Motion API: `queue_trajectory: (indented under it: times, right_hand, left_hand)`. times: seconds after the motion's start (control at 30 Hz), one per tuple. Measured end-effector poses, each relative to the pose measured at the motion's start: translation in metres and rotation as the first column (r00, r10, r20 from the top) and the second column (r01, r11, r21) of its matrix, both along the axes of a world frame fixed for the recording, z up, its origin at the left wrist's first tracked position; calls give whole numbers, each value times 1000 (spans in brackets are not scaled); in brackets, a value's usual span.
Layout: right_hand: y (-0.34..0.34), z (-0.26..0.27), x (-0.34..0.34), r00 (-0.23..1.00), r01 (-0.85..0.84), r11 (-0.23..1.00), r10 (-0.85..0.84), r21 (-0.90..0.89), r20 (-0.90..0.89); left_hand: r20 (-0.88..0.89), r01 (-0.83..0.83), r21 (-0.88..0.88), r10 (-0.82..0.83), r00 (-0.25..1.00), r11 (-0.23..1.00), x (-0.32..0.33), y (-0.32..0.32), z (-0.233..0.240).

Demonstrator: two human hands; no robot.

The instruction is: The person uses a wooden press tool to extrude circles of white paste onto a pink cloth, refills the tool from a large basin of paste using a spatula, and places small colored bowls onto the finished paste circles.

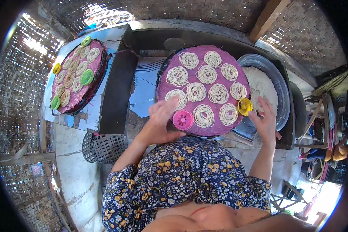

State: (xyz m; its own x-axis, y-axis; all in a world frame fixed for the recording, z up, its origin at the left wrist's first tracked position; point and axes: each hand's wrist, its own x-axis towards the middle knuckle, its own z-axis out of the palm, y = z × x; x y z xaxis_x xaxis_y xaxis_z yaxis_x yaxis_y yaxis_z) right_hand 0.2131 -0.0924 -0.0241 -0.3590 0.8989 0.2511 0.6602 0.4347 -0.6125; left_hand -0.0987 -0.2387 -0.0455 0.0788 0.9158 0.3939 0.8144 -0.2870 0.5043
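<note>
In front of me is a round tray covered in purple-pink cloth [191, 78], bearing several coiled nests of pale noodle-like strands [206, 74]. My left hand [162, 121] is at the tray's near left edge with fingers spread. Its fingertips are over one nest, and its thumb lies just below a pink fluted plastic mould [183, 119]. Whether it touches the mould is unclear. My right hand [264, 119] is beyond the right edge, fingers apart and holding nothing visible. Its thumb tip is close to a yellow fluted mould [245, 106] on the rim; contact cannot be made out.
Right of the tray stands a large grey basin [284, 95] holding a pale floury mass [261, 84]. On the left, a second cloth-covered tray [66, 108] carries several nests plus green [87, 76] and yellow moulds. Below it is a dark woven basket [110, 146]. Woven walls [191, 11] enclose the space.
</note>
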Motion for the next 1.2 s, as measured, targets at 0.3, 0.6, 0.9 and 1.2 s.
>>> queue_trajectory:
  times: [0.3, 0.6, 0.9, 1.2]
  right_hand:
    - [-10, -113, 35, 521, -139, 746, -505, -652, -689]
    - [-13, -96, -5, 343, -420, 624, -563, -659, -752]
    - [2, -63, -7, 384, -395, 681, -487, -616, -785]
    - [62, -11, -51, 510, -469, 700, -283, -538, -812]
  left_hand:
    - [924, -260, -361, 382, 34, 896, -67, 18, -59]
    - [954, -3, -273, 270, -126, 962, -80, 78, -78]
    - [975, -172, -220, 213, -62, 960, -77, 68, -79]
    - [994, -368, -40, 74, 79, 929, -111, 66, -32]
